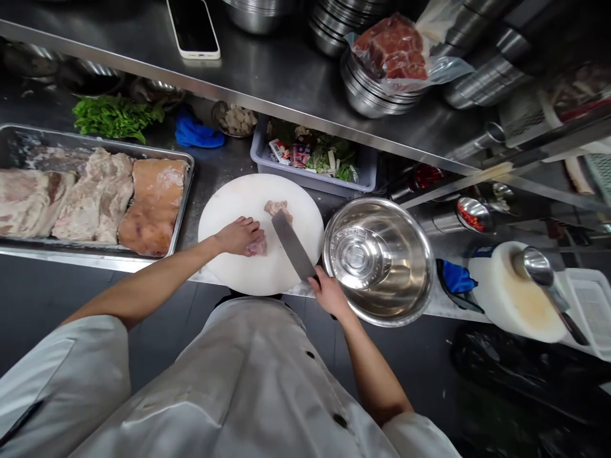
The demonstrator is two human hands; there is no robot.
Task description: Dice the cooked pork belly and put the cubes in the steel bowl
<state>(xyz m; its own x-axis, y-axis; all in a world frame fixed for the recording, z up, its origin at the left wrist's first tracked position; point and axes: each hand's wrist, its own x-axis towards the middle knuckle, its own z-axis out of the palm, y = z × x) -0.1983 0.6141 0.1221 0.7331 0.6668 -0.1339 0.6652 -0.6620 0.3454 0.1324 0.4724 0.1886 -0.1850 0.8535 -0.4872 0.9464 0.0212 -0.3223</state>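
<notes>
A round white cutting board [224, 203] lies on the counter in front of me. My left hand [238, 236] rests on it, fingers curved over a pale pink piece of meat [259, 245] and holding it down; part of the meat is hidden under the hand. My right hand [329, 291] is closed around the handle of a cleaver [293, 245]. Its wide blade slants away to the upper left, above the board. At the blade's far end lies a small heap of cut meat [277, 207], partly covered by the tip.
Right of the board stands a large steel bowl [405, 254]. On the left, a metal tray [189, 172] holds slabs of meat. Behind the board sits a grey bin [315, 179] of scraps. Above runs a steel shelf [267, 70] with a phone [195, 28] and stacked bowls.
</notes>
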